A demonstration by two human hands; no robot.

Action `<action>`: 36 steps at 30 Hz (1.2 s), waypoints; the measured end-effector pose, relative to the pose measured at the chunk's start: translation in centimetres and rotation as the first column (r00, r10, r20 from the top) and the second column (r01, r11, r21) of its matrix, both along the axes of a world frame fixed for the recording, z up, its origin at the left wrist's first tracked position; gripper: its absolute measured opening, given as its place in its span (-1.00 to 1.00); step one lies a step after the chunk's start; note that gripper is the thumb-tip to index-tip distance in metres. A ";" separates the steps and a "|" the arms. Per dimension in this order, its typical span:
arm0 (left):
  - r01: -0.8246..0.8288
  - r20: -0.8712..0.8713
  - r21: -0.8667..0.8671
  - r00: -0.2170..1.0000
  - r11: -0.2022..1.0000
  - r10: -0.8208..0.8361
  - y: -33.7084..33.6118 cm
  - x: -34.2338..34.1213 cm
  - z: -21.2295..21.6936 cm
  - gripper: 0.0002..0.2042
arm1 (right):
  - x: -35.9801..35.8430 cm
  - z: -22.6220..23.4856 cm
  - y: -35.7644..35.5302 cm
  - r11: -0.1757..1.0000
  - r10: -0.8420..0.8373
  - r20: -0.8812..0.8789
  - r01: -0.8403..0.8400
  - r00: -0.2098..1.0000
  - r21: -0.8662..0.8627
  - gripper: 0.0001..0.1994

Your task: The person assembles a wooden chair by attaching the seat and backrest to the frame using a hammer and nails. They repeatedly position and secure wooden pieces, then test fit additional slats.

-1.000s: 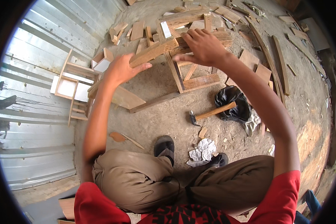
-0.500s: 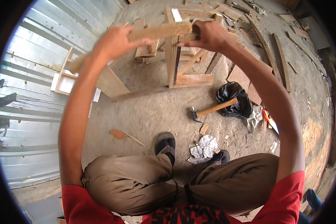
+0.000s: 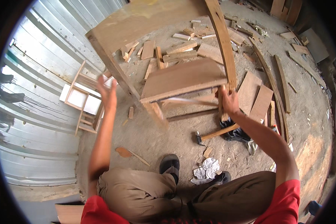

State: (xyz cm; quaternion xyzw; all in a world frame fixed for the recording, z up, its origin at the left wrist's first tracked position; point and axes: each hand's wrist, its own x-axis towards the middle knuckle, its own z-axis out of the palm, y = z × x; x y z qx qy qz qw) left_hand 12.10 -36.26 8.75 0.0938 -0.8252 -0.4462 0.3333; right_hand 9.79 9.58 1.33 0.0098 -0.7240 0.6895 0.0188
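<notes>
A wooden chair stands in front of me, its flat brown seat [image 3: 186, 78] level and its wide curved backrest [image 3: 149, 24] rising at the far side. My right hand [image 3: 229, 101] is closed round the chair's right post, just below the seat corner. Left of the chair, my left hand [image 3: 108, 93] is raised with its fingers apart, touching nothing. Motion blurs the chair's near left leg [image 3: 156, 114].
A small wooden frame with white panels [image 3: 82, 99] leans by the corrugated metal wall [image 3: 37, 149]. A hammer [image 3: 220, 132] lies against a black bag [image 3: 237, 134]. Crumpled paper [image 3: 207, 170] is near my feet. Boards [image 3: 250, 91] and several offcuts [image 3: 179, 56] cover the floor beyond.
The chair has turned from a side-on, tipped position, and its seat and backrest now show. My left hand has come off it. My right hand has moved down to the post by the seat.
</notes>
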 end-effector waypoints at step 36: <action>0.453 -0.179 0.570 0.883 0.685 -0.435 7.6 -2.4 -4.5 -0.16 | -3.1 7.4 1.2 0.997 -0.026 -0.253 0.009 0.967 -0.071 -0.82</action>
